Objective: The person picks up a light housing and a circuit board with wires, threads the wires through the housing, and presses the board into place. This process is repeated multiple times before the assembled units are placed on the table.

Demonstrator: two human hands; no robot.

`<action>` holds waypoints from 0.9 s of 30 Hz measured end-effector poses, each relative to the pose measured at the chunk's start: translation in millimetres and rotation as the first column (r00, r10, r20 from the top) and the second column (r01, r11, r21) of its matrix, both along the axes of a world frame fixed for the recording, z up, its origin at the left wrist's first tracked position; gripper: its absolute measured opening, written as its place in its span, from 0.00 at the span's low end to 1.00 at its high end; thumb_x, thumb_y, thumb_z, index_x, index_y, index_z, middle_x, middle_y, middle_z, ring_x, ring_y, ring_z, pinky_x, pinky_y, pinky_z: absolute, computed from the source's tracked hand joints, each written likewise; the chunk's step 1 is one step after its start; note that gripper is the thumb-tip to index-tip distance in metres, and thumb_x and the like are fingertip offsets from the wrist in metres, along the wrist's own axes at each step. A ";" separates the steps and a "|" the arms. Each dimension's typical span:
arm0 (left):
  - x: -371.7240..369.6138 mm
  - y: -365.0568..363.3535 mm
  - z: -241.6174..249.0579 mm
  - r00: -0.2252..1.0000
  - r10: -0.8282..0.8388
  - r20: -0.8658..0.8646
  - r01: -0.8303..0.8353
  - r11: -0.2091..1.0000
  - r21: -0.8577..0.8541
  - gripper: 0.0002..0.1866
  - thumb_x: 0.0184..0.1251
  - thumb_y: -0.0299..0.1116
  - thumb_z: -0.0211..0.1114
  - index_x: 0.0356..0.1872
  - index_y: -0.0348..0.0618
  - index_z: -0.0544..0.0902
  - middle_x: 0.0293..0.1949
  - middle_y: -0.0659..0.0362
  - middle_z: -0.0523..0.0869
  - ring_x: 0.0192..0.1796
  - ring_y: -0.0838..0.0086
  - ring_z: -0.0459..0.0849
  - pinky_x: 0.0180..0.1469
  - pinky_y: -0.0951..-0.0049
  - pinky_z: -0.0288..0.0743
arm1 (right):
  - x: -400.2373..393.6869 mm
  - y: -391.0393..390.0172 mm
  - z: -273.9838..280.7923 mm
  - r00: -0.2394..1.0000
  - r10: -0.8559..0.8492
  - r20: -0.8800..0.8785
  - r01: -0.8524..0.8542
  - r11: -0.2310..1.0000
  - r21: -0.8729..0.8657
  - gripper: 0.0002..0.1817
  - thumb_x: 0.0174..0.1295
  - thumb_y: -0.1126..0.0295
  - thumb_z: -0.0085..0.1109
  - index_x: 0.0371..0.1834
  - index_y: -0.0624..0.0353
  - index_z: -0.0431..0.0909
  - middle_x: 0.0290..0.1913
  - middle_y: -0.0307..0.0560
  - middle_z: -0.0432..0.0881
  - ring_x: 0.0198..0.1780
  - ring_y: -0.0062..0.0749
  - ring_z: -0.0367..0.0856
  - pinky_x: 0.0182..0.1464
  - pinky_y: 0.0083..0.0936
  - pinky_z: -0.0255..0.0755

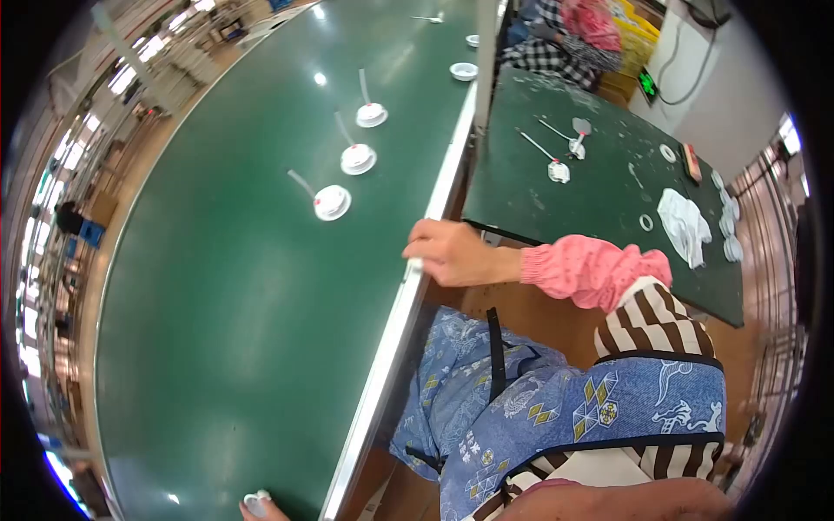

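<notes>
Head view: our right hand (447, 252), pink sleeve, rests fingers curled on the white edge rail (395, 326) of the green conveyor belt (234, 286), holding nothing. Our left hand (261, 506) at bottom edge pinches a small white round part (255, 501). Three white discs with stems (332, 201) lie on belt, well apart from both hands.

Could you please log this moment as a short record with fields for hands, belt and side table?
right hand: rests on the pale belt edge, holds nothing visible
left hand: mostly out of frame at the bottom, fingertips on a small white part
green belt: three white round parts with wires, nearest one
side table: white cloth, small rings, two wired parts
other person: at the far end
</notes>
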State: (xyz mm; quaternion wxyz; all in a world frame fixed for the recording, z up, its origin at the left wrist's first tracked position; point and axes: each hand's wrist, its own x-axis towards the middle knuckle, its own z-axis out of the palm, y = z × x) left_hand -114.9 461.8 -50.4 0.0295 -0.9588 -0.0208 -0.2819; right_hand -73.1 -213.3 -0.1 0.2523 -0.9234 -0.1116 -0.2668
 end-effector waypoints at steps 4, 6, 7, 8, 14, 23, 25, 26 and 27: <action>45.7 -118.9 30.3 0.982 -0.139 -0.130 0.115 0.978 -0.175 0.24 0.66 0.56 0.72 0.54 0.50 0.87 0.59 0.48 0.85 0.60 0.51 0.82 0.69 0.40 0.67 | -56.4 -108.8 5.8 0.872 -0.482 0.083 0.479 0.876 0.057 0.13 0.53 0.78 0.62 0.42 0.57 0.84 0.42 0.52 0.82 0.46 0.51 0.81 0.49 0.42 0.77; 65.5 -173.1 36.2 0.970 -0.171 -0.175 0.096 0.925 -0.367 0.29 0.63 0.44 0.70 0.63 0.40 0.79 0.57 0.45 0.80 0.58 0.49 0.81 0.63 0.49 0.72 | -88.2 -166.7 -1.7 0.704 -0.710 0.009 0.709 0.703 0.060 0.12 0.56 0.75 0.61 0.44 0.58 0.83 0.44 0.51 0.81 0.48 0.51 0.80 0.52 0.43 0.76; 75.0 -195.6 37.9 0.963 -0.186 -0.196 0.078 0.886 -0.457 0.33 0.62 0.38 0.69 0.68 0.36 0.74 0.57 0.44 0.78 0.57 0.48 0.80 0.60 0.53 0.75 | -103.4 -186.5 -5.9 0.619 -0.784 -0.043 0.784 0.620 -0.023 0.14 0.57 0.73 0.62 0.47 0.60 0.82 0.47 0.53 0.80 0.52 0.52 0.78 0.53 0.44 0.75; 85.0 -210.1 34.4 0.944 -0.248 -0.220 0.116 0.868 -0.482 0.33 0.61 0.33 0.67 0.69 0.35 0.73 0.58 0.46 0.74 0.59 0.50 0.78 0.61 0.55 0.74 | -115.3 -203.9 -17.2 0.569 -0.822 -0.031 0.817 0.569 -0.092 0.16 0.57 0.71 0.62 0.49 0.62 0.81 0.48 0.54 0.79 0.53 0.53 0.77 0.53 0.44 0.75; 108.1 -295.1 42.3 0.876 -0.441 -0.196 0.278 0.793 -0.542 0.34 0.58 0.28 0.70 0.68 0.34 0.73 0.58 0.46 0.75 0.62 0.51 0.77 0.65 0.56 0.71 | -120.1 -227.7 -48.9 0.470 -0.876 -0.108 0.880 0.475 -0.027 0.16 0.54 0.70 0.66 0.44 0.65 0.78 0.50 0.57 0.77 0.53 0.55 0.75 0.55 0.46 0.72; 60.6 -343.8 90.9 0.864 -0.499 0.066 0.475 0.762 -0.441 0.28 0.59 0.22 0.68 0.65 0.37 0.78 0.58 0.45 0.80 0.62 0.51 0.78 0.66 0.54 0.70 | -109.9 -163.9 15.2 0.866 -0.464 -0.186 0.432 0.507 0.745 0.06 0.64 0.78 0.63 0.41 0.65 0.78 0.35 0.37 0.85 0.37 0.18 0.82 0.40 0.20 0.75; 43.0 -350.5 92.1 0.797 -0.597 0.090 0.567 0.689 -0.453 0.24 0.59 0.20 0.66 0.59 0.38 0.83 0.53 0.47 0.84 0.59 0.50 0.80 0.66 0.53 0.69 | -103.6 -120.5 41.7 0.960 -0.184 -0.210 0.277 0.534 0.799 0.06 0.65 0.78 0.63 0.43 0.64 0.78 0.37 0.35 0.84 0.38 0.15 0.81 0.41 0.18 0.75; 30.9 -367.2 101.1 0.761 -0.642 0.093 0.603 0.648 -0.466 0.22 0.58 0.19 0.65 0.55 0.39 0.85 0.50 0.48 0.86 0.58 0.50 0.81 0.65 0.54 0.70 | -99.1 -97.8 52.0 0.975 -0.017 -0.222 0.198 0.528 0.826 0.06 0.66 0.78 0.63 0.44 0.64 0.79 0.38 0.34 0.83 0.39 0.13 0.80 0.42 0.17 0.74; 21.9 -387.9 113.7 0.729 -0.678 0.092 0.631 0.614 -0.474 0.19 0.57 0.18 0.64 0.52 0.39 0.87 0.47 0.49 0.87 0.57 0.50 0.83 0.65 0.54 0.70 | -94.9 -76.3 59.4 0.943 0.141 -0.302 0.185 0.531 0.827 0.08 0.67 0.79 0.62 0.48 0.65 0.80 0.39 0.36 0.84 0.41 0.15 0.81 0.44 0.18 0.75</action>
